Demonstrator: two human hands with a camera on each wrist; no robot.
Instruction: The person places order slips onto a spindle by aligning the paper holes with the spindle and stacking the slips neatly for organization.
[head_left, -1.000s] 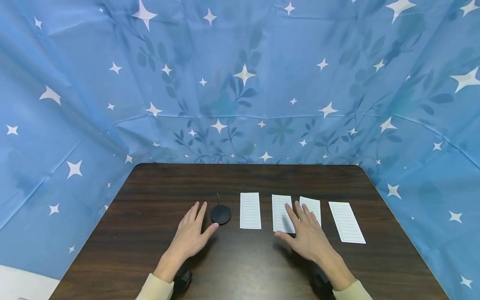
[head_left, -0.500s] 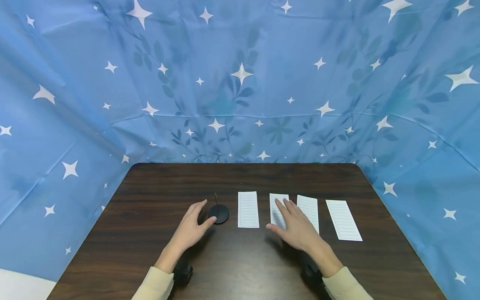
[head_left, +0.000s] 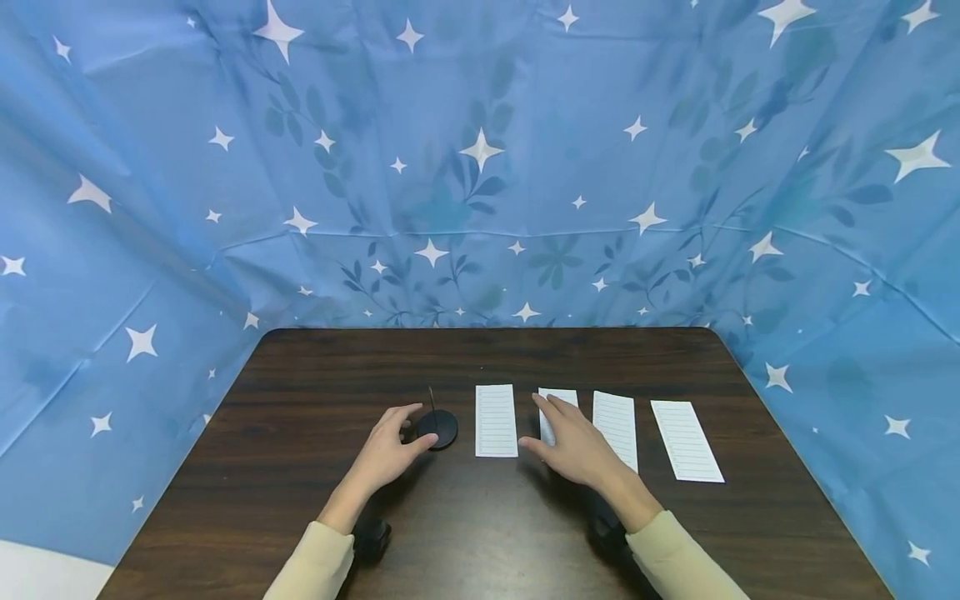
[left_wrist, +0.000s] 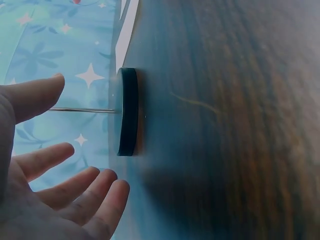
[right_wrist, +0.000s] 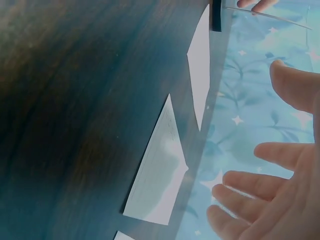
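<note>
A receipt spike (head_left: 444, 430), a thin metal rod upright on a round black base, stands on the dark table left of centre. My left hand (head_left: 382, 452) is just left of it, thumb and fingers spread apart; the left wrist view shows a gap between them and the base (left_wrist: 128, 112). Over the second ruled white paper slip (head_left: 561, 400) hovers my right hand (head_left: 576, 450), fingers parted and holding nothing, partly hiding that slip. In the right wrist view this slip (right_wrist: 155, 185) lies below the fingers. The first slip (head_left: 496, 421) lies between the two hands.
Two more paper slips, one upright (head_left: 616, 427) and one slanted (head_left: 687, 442), lie to the right on the wood-grain table (head_left: 337, 358). A blue star-patterned curtain (head_left: 480, 200) hangs behind the table's far edge and along both sides.
My right hand has moved left, uncovering the third slip. The left hand has turned, its fingers coming closer to the spike's base. The head view has shifted slightly.
</note>
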